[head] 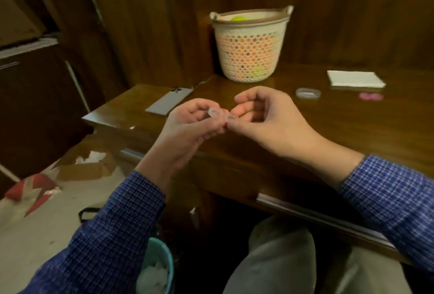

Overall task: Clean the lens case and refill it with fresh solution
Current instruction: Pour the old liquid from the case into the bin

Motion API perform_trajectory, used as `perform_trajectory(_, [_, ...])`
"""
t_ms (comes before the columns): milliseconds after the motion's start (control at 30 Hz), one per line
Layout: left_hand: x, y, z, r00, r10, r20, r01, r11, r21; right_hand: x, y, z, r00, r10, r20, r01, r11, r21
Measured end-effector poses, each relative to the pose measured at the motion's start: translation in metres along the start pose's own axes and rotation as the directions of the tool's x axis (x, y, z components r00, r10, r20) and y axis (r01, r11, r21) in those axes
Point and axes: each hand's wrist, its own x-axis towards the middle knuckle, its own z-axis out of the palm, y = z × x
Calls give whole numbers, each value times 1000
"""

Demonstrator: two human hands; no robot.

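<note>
Lens case [222, 115] pinched between left hand [187, 129] and right hand [270, 120] fingers, above desk [352, 124] front edge.

Phone [169, 102] left, basket [250, 47] behind, folded tissue [355, 79] right, all on desk [352, 124].

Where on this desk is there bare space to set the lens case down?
Bare wood lies between the phone and the basket, and along the near edge right of the right hand. It is crowded near the tissue, clear lid and pink caps.
</note>
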Motion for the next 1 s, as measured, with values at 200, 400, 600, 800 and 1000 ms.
perform_trajectory(200, [61,-23,88,997,23,74,-42,963,267,-25,27,-111,994,15,-110,-32,988,-149])
perform_trajectory(400, [121,-52,155,944,-36,327,-150,839,523,-42,61,-197,993,89,-77,-112,917,-383])
perform_trajectory(600, [165,-77,193,863,-173,475,-271,636,723,-40,105,-235,985,171,-34,-166,863,-476])
perform_trajectory(800, [184,-96,205,844,-185,503,-296,621,726,-34,127,-254,974,226,-8,-207,877,-433])
perform_trajectory(1000, [187,-101,206,837,-179,518,-304,635,710,-35,128,-263,969,243,46,-206,897,-392])
